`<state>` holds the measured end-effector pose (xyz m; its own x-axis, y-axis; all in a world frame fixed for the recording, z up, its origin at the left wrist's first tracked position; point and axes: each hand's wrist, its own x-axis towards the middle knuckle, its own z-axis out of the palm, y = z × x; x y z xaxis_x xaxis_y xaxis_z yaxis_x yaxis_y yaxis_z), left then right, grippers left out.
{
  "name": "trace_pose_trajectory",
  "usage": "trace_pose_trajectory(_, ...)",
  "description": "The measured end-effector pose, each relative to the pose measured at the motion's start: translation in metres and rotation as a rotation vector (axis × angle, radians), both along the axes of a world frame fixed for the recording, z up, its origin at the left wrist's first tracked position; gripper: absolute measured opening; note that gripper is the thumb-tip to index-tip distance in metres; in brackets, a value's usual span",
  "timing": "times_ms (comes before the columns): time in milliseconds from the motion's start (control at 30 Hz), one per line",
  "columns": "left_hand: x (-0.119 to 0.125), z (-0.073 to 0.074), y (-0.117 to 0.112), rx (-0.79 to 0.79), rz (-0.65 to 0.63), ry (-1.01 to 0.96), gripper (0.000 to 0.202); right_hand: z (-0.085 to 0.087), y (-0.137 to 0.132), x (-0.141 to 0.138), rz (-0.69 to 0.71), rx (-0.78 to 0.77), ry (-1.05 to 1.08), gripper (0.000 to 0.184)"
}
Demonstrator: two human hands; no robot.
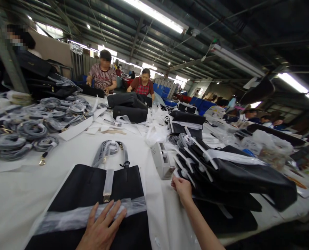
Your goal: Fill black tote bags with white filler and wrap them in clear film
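Observation:
A black handbag (83, 187) lies flat in front of me, with a band of translucent wrapping (73, 217) across it. My left hand (104, 224) rests on the bag and wrapping, its fingers spread. A wrapped strap and handle (110, 149) extend from the bag's far end, and a covered closure tab (108, 184) with a metal end lies down its middle. To the right stands a light grey tape dispenser (162, 163). My right hand (182, 189) is at its near end with fingers pinched together; whatever is between the fingertips is too small to make out.
Coiled, wrapped straps (31, 130) are heaped on the left of the white-covered table (133, 140). Black bags (237, 170) are stacked on the right, close beside my right hand. More black bags (130, 107) sit farther back, where two people (102, 74) work across the table.

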<state>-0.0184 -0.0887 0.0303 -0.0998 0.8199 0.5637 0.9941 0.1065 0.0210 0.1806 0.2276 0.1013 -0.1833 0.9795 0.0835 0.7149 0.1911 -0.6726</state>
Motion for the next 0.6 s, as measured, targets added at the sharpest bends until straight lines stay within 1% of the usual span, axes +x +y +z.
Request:
trace_pose_trajectory(100,-0.002,0.007,-0.003,-0.037,-0.046,0.015,0.062,-0.003,0.002,-0.004,-0.03,-0.012,-0.083,0.04)
trace_pose_trajectory(200,-0.002,0.016,-0.007,-0.113,-0.025,-0.056,0.061,0.0,-0.002,-0.006,-0.031,-0.004,-0.155,0.039)
trace_pose_trajectory(300,0.0,0.022,-0.008,-0.162,-0.012,-0.114,0.057,0.011,-0.017,-0.011,0.037,0.018,-0.166,0.038)
trace_pose_trajectory(367,0.0,0.023,-0.009,-0.177,-0.01,-0.133,0.057,0.026,-0.034,-0.018,0.122,0.02,-0.149,0.039)
trace_pose_trajectory(433,0.0,0.023,-0.009,-0.188,-0.009,-0.142,0.057,0.046,-0.058,-0.029,0.276,-0.005,-0.124,0.039)
trace_pose_trajectory(467,0.0,0.023,-0.009,-0.193,-0.011,-0.145,0.057,0.057,-0.072,-0.035,0.385,-0.032,-0.111,0.038)
trace_pose_trajectory(533,-0.001,0.022,-0.009,-0.199,-0.016,-0.148,0.058,0.077,-0.1,-0.05,0.655,-0.119,-0.09,0.037)
trace_pose_trajectory(600,-0.001,0.021,-0.01,-0.202,-0.017,-0.146,0.059,0.09,-0.125,-0.065,0.851,-0.214,-0.094,0.036)
